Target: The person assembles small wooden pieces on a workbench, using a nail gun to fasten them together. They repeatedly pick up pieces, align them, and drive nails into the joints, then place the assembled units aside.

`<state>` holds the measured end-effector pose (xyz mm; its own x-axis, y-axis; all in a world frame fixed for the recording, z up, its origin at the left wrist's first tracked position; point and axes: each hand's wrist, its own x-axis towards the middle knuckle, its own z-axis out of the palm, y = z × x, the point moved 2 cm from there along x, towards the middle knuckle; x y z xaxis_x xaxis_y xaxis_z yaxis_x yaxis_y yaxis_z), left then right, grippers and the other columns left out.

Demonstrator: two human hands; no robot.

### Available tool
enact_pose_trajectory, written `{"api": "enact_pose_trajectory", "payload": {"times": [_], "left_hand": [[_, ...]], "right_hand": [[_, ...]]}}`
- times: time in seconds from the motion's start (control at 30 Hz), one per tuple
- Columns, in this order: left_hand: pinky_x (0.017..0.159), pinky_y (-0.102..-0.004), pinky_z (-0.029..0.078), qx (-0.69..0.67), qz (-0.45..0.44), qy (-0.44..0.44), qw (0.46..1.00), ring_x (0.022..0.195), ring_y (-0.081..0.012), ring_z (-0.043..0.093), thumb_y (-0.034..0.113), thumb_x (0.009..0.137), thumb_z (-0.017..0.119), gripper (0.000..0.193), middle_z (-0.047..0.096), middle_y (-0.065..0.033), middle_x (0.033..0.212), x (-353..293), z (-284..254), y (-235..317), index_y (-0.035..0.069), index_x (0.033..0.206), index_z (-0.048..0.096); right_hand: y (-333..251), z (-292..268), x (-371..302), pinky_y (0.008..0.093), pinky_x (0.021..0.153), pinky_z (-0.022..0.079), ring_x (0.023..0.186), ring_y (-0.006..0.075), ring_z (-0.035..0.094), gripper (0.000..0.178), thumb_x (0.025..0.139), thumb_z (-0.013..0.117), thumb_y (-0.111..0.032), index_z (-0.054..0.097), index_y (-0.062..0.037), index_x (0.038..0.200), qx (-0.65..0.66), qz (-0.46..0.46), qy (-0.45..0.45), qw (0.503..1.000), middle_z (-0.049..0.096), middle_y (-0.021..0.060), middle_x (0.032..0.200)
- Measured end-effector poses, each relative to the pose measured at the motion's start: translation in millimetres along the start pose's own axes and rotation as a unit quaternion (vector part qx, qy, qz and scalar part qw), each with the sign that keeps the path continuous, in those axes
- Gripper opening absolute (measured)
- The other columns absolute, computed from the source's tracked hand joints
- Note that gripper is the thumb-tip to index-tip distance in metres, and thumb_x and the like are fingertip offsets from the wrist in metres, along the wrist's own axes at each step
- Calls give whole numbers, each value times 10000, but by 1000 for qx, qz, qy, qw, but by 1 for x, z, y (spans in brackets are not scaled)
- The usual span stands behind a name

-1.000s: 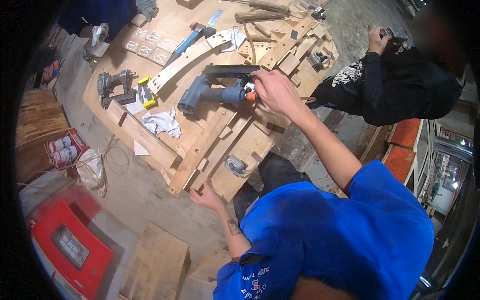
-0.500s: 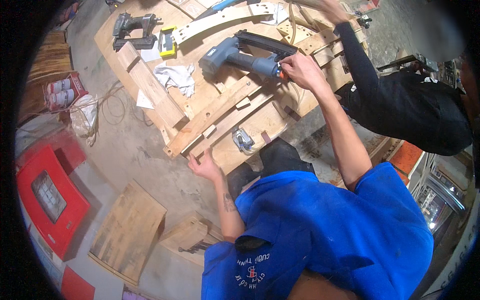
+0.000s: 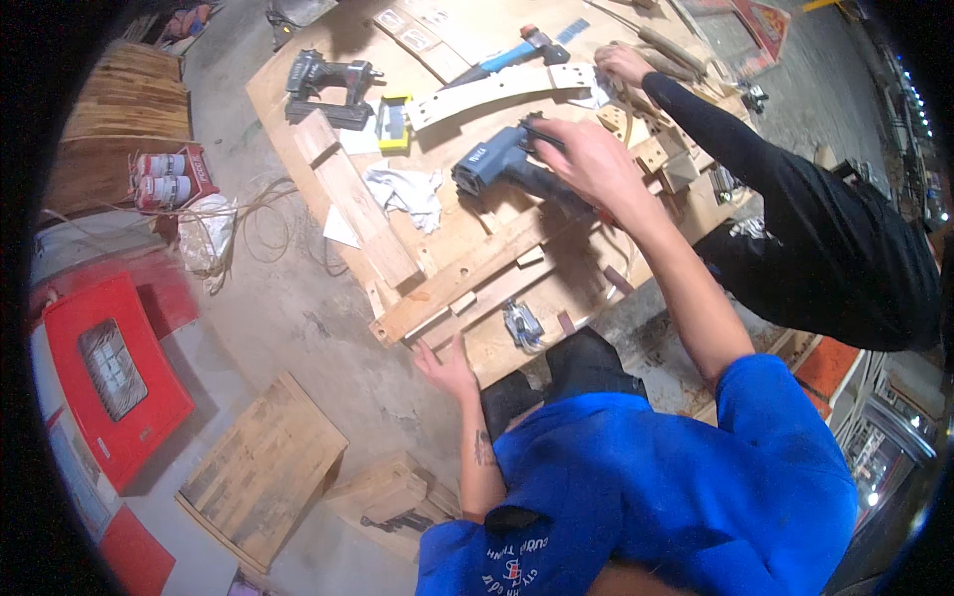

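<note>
A grey-blue nail gun [image 3: 479, 169] is gripped in my right hand [image 3: 601, 174], above the middle of the workbench. My fingers wrap over its rear part and hide much of it. Below the tool runs a long wooden rail [image 3: 452, 283], with small wooden blocks [image 3: 531, 256] along its near side. My left hand [image 3: 449, 370] is at the rail's near left end by the bench edge, its thumb and fingers spread apart. It looks to be touching the wood, though the contact is partly hidden. A metal clamp-like tool [image 3: 522, 324] lies just right of it.
A co-worker's hand [image 3: 624, 65] is beside a curved wooden piece [image 3: 497, 94] at the back. Another nail gun [image 3: 328, 84], a yellow-edged box [image 3: 395, 124], a white cloth [image 3: 405, 194], a board [image 3: 353, 194] and a blue-handled hammer [image 3: 507, 58] lie on the bench [image 3: 268, 84].
The view has shifted, so the scene sits lower and further right. My right hand has moved over the nail gun and turned it. The co-worker's hand has come down beside the curved piece.
</note>
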<state>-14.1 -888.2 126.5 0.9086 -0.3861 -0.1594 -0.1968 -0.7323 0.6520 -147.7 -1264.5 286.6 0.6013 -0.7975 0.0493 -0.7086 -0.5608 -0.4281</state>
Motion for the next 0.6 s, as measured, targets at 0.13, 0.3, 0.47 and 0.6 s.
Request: {"api": "enact_pose_trajectory", "payload": {"times": [0.13,0.3,0.47,0.6], "left_hand": [[1131,-470,394,-43,-6,-39,998,1346,-415,477,183,915,757,715,452,-266,1491,-22,-31,-13,-15,1520,431],[1041,-419,450,96,-24,-41,994,1229,-319,556,95,956,672,599,495,-230,1453,-53,-86,-26,-5,1505,456],[848,-370,489,56,-110,-52,991,957,-245,570,72,955,663,585,533,-184,1346,-66,-105,-34,14,1503,466],[792,-353,487,31,-174,-33,984,909,-222,552,52,950,652,576,538,-161,1274,-71,-99,-36,7,1494,469]], "right_hand": [[16,56,130,505,833,574,885,401,721,369,915,595,-167,679,-50,1254,-14,-12,27,999,733,244,905],[47,131,244,524,1017,498,1172,456,629,959,811,726,-522,311,-192,1609,-30,108,13,994,637,329,1244],[34,171,266,600,1118,339,1354,513,457,1320,682,802,-664,-1,-321,1671,-185,155,-135,961,473,350,1450],[26,171,269,585,1108,341,1328,516,480,1286,679,818,-626,44,-351,1669,-174,166,-130,962,514,366,1391]]}}
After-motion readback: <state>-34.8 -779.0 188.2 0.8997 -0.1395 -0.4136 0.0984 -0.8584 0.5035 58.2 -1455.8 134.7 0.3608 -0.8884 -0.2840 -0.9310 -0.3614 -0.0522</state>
